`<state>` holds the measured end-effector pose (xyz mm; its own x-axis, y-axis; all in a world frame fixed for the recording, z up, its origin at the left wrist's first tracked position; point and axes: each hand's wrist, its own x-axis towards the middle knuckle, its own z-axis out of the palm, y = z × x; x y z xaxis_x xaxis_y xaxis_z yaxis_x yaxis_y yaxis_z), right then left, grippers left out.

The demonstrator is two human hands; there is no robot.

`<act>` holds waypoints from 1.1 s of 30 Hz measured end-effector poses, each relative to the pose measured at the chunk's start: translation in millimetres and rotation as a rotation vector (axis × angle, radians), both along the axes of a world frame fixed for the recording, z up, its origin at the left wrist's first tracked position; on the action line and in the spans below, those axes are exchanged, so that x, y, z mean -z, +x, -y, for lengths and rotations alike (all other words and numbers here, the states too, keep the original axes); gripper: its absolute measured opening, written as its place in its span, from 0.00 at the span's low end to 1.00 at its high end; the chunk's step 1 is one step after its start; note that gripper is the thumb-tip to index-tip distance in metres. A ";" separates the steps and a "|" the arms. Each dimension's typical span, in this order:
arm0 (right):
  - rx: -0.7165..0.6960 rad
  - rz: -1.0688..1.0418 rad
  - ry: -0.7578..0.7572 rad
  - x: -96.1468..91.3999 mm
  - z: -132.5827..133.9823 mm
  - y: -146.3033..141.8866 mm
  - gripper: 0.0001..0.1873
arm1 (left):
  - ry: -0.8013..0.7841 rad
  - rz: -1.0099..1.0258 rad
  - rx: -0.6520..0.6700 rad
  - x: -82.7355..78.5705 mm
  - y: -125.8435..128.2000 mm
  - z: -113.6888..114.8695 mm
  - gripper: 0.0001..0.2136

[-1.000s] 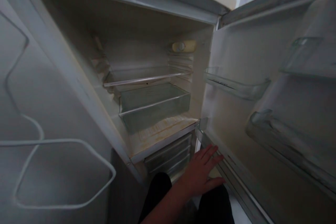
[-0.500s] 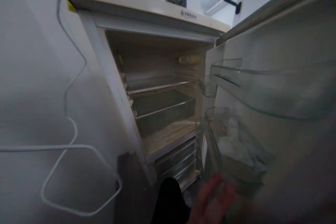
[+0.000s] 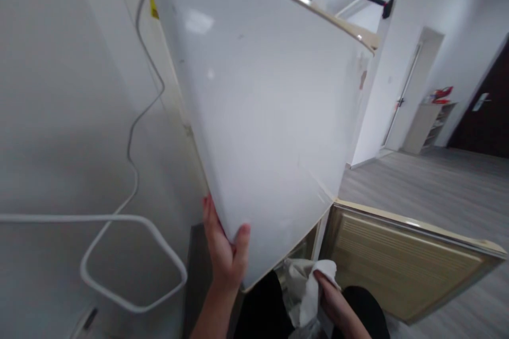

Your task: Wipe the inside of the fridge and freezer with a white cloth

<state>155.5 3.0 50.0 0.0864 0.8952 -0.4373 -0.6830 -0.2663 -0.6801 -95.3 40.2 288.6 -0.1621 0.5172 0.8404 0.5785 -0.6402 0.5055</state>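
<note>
Glossy white flat-faced refrigerator door (image 3: 270,106), probably stiff, heavy and slick, best held by its edge, where my left hand (image 3: 227,254) clasps; my right hand (image 3: 332,299) grips crumpled white cloth (image 3: 308,302).

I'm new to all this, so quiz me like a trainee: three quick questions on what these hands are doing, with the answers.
1. True or false: the lower door stands open.
2. Multiple choice: what does the right hand hold?
A) a screwdriver
B) crumpled white material
C) a glass shelf
3. Fill in the blank: the left hand grips the upper white door by its ____.

Key:
1. True
2. B
3. edge
</note>
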 end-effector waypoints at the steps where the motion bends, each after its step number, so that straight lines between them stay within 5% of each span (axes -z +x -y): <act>1: 0.003 -0.002 -0.018 4.7 0.9 -1.4 0.30 | 0.051 -0.004 -0.060 -4.1 -7.3 -13.2 0.38; 8: 0.068 0.027 -0.095 29.7 -20.1 17.6 0.26 | 0.163 -0.131 -0.288 -6.2 -33.6 -76.8 0.44; 13: 0.059 -0.028 -0.076 15.1 -60.4 38.1 0.31 | 0.198 -0.166 -0.369 -3.3 -40.1 -91.0 0.44; 17: 0.004 -0.053 -0.093 3.1 -68.1 56.8 0.28 | 0.181 -0.114 -0.418 -3.6 -44.3 -90.8 0.44; 25: -0.066 -0.099 -0.204 25.8 -12.7 90.0 0.28 | 0.119 0.129 -0.348 27.2 -36.6 -93.8 0.43; 33: -0.056 -0.209 -0.279 57.9 69.1 59.9 0.29 | 0.191 0.074 -0.213 46.9 -38.7 -96.8 0.36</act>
<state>215.4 -66.1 -7.9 -0.0765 0.7393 -0.6690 -0.7790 -0.4631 -0.4227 -134.0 137.0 241.7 -0.3146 0.2987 0.9010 0.6759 -0.5960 0.4335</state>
